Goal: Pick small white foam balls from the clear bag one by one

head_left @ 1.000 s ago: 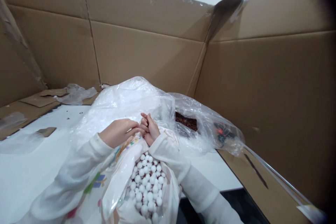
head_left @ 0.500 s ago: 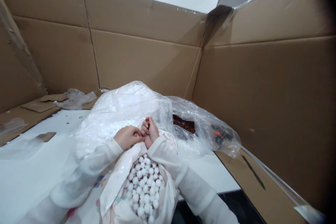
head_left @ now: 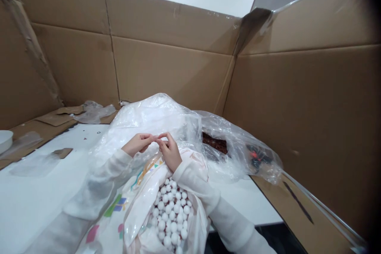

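Note:
My left hand [head_left: 138, 144] and my right hand [head_left: 170, 152] meet fingertip to fingertip above an open bag. Both are pinched closed, and whatever lies between the fingertips is too small to make out. Below them the white bag [head_left: 138, 217], printed with coloured shapes, gapes open. Inside it are many small white balls [head_left: 172, 210] with bits of reddish brown between them. Behind my hands lies a large clear plastic bag [head_left: 154, 109] with white contents.
Clear plastic at the right covers a dark brown piece [head_left: 214, 143] and a black and red item [head_left: 256, 158]. Cardboard walls [head_left: 169, 71] rise behind and at both sides. Plastic scraps [head_left: 94, 112] and a white bowl [head_left: 5, 141] are at the left.
My hands have risen off the bag's edge and now touch at the fingertips; the right hand has uncurled from a fist. The view has shifted left, showing a white bowl and more of the printed bag.

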`<state>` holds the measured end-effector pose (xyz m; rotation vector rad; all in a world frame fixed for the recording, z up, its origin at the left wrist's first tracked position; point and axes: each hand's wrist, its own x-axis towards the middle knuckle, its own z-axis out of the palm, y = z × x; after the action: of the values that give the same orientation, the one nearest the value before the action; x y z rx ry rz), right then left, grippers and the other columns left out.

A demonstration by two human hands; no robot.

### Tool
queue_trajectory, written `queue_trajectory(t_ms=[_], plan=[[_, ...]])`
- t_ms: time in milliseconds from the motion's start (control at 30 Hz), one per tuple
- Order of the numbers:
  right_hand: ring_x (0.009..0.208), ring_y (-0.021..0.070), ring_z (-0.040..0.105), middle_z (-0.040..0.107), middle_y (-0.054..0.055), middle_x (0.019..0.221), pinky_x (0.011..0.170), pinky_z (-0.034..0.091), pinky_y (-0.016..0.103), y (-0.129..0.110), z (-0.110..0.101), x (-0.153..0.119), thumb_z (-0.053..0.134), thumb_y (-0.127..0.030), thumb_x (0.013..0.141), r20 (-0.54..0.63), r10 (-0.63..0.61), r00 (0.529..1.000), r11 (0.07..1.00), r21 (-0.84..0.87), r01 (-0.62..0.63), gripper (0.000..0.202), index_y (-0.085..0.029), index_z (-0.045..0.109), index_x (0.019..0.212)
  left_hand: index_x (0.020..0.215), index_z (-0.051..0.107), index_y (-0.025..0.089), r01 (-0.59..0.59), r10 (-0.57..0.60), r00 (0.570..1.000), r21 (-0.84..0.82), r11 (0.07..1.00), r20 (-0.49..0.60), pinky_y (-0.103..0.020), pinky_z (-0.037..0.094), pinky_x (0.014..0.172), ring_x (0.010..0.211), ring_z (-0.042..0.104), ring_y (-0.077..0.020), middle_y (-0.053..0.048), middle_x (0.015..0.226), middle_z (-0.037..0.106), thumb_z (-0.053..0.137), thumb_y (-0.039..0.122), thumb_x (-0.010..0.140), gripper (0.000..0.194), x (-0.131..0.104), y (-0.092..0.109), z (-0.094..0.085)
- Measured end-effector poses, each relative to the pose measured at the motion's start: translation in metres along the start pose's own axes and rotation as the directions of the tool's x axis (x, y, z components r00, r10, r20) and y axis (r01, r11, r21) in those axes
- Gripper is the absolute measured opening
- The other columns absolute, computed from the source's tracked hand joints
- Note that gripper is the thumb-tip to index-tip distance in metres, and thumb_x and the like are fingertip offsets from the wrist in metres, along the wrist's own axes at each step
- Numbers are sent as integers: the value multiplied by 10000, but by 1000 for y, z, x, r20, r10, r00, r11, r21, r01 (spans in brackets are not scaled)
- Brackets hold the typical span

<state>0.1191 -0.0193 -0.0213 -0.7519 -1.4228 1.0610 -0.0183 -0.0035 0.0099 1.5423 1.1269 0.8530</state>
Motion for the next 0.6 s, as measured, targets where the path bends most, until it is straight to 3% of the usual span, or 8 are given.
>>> queue_trajectory(t_ms=[100, 200, 267, 300, 367, 433, 533, 600], plan=[[434, 66, 321, 380, -82, 464, 427, 233, 189, -1, -1, 0, 494, -350, 778, 3, -39, 999, 999, -23, 39, 176, -187, 464, 719, 680, 566, 146, 32, -32, 998, 9, 999, 58, -207, 113, 375, 369, 147, -56, 100, 421, 199, 536, 620, 626, 477, 1, -1, -4], [405, 58, 292, 355, -89, 435, 402, 203, 183, -3, -2, 1, 516, -355, 762, -20, 2, 1000, 1000, 24, -1, 193, -188, 459, 684, 712, 606, 137, -45, 60, 994, 159, 986, -88, -216, 193, 390, 378, 240, -79, 72, 431, 263, 404, 600, 722, 505, 1, 0, -11], [363, 46, 239, 326, -105, 408, 369, 158, 176, -4, -3, 3, 544, -372, 737, -44, 97, 994, 990, 109, -92, 210, -197, 441, 684, 721, 635, 147, -130, 234, 948, 411, 902, -215, -229, 284, 454, 443, 356, -103, 30, 484, 399, 376, 511, 775, 450, 1, -3, -16], [344, 39, 209, 315, -113, 399, 354, 133, 172, -5, -4, 4, 559, -384, 721, -51, 154, 987, 977, 157, -144, 225, -203, 430, 685, 737, 648, 158, -155, 321, 920, 546, 823, -223, -238, 326, 507, 499, 413, -116, 9, 547, 478, 399, 453, 781, 389, 1, -7, -18], [319, 28, 153, 299, -128, 388, 327, 92, 168, -5, -5, 5, 590, -400, 688, -48, 254, 966, 941, 244, -235, 258, -210, 415, 687, 782, 661, 185, -172, 415, 896, 740, 650, -156, -257, 374, 617, 638, 496, -150, -21, 707, 576, 466, 342, 761, 250, 2, -16, -20], [308, 22, 117, 276, -140, 378, 306, 70, 165, -6, -7, 6, 623, -397, 654, -34, 310, 950, 908, 307, -285, 279, -213, 414, 685, 819, 659, 203, -169, 415, 906, 828, 535, -83, -276, 392, 678, 763, 526, -186, -40, 808, 597, 505, 244, 737, 180, 4, -26, -19], [303, 19, 98, 248, -150, 360, 287, 67, 160, -8, -9, 6, 663, -380, 614, -13, 340, 940, 882, 352, -314, 301, -214, 419, 673, 816, 644, 207, -134, 445, 890, 874, 467, -102, -297, 404, 703, 870, 515, -226, -59, 856, 598, 535, 180, 726, 144, 6, -34, -14], [300, 18, 100, 247, -152, 349, 282, 69, 158, -9, -10, 5, 675, -377, 600, -6, 351, 937, 873, 364, -325, 313, -213, 417, 665, 832, 623, 201, -166, 514, 846, 849, 502, -139, -306, 404, 720, 862, 514, -223, -55, 851, 605, 541, 220, 754, 115, 6, -31, -9]])
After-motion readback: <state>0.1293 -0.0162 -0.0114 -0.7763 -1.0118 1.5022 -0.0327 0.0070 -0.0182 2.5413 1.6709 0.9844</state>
